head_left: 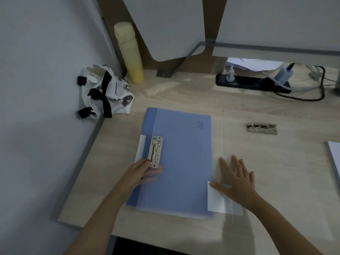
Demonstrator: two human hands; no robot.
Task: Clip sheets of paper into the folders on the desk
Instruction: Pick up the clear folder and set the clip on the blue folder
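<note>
A blue translucent folder (182,159) lies shut on the wooden desk (276,181). Its metal clip (156,151) sits along its left edge, with a strip of white paper (140,148) showing beside it. My left hand (145,172) holds the clip's near end: the thumb is on the metal and the fingers show blurred through the blue cover. My right hand (237,179) lies flat with spread fingers on a clear plastic cover and on a white sheet (216,201) that sticks out at the folder's lower right corner.
A second metal clip (262,128) lies to the right, and a stack of white paper (334,155) sits at the right edge. At the back are a yellow bottle (131,57), a white bag with black straps (104,92) and a power strip (252,83) with cables. A wall runs along the left.
</note>
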